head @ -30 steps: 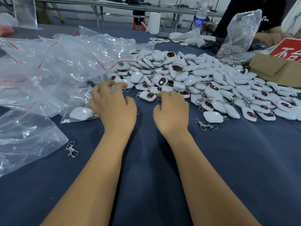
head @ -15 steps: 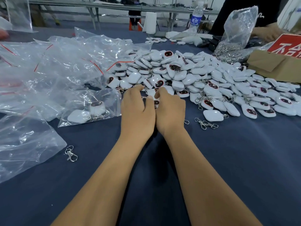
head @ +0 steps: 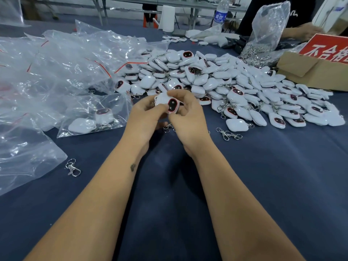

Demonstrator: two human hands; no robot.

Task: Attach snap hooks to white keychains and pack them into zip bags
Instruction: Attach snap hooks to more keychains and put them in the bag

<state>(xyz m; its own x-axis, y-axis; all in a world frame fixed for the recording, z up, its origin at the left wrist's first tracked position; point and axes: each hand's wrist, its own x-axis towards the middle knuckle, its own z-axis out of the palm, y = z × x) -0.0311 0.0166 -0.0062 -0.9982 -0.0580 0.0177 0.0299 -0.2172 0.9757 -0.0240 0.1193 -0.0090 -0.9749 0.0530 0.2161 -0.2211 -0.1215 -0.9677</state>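
Observation:
My left hand (head: 146,117) and my right hand (head: 185,117) are raised together over the blue table, fingers curled round white keychains (head: 170,103); one shows its dark red-rimmed face. A metal snap hook (head: 168,127) hangs beneath my hands. Behind them spreads a big pile of white keychains (head: 222,85). A zip bag (head: 94,117) holding two keychains lies to the left. Loose snap hooks (head: 228,134) lie on the cloth at the right, and another snap hook (head: 73,167) at the left.
Empty clear zip bags (head: 56,68) are heaped along the left. A cardboard box (head: 312,72) with a red sign stands at the far right, beside a bag of metal hooks (head: 263,38). Another person's hand (head: 301,32) and a water bottle (head: 220,14) are at the back.
My hands have come together from the pile's near edge, lifted off the table and now hold keychains between them. The left hand moved right from the filled zip bag.

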